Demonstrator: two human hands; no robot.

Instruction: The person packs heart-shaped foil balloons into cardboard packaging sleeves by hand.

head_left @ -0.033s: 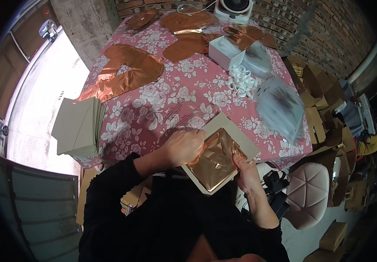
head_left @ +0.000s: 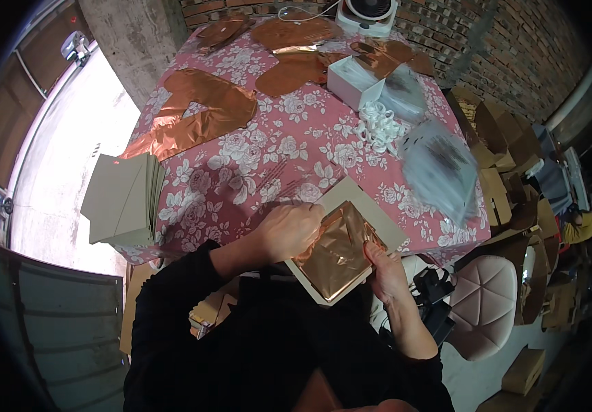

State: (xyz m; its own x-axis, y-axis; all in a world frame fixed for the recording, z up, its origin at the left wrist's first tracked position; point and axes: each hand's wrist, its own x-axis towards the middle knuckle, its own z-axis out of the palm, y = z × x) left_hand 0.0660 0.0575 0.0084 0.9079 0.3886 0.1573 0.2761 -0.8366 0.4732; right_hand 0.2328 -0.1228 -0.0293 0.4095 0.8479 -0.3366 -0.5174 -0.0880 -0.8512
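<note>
A folded copper-coloured foil balloon [head_left: 337, 255] lies on a grey-beige cardboard sheet [head_left: 368, 200], tilted over the near table edge. My right hand [head_left: 390, 275] grips the right side, its thumb pressed on the foil and its fingers under the card. At the left edge my left hand [head_left: 287, 232] is closed, knuckles up, with its fingertips at the foil; they are partly hidden. The foil looks smooth in the middle and creased along its edges.
On the flowered pink tablecloth [head_left: 248, 158] lie flat foil balloons [head_left: 224, 103], white ribbon rings [head_left: 380, 127], clear plastic bags [head_left: 440, 172] and a white box [head_left: 355, 82]. A stack of cardboard sheets [head_left: 121, 196] stands left. A padded chair [head_left: 484, 302] and open cartons [head_left: 498, 196] are right.
</note>
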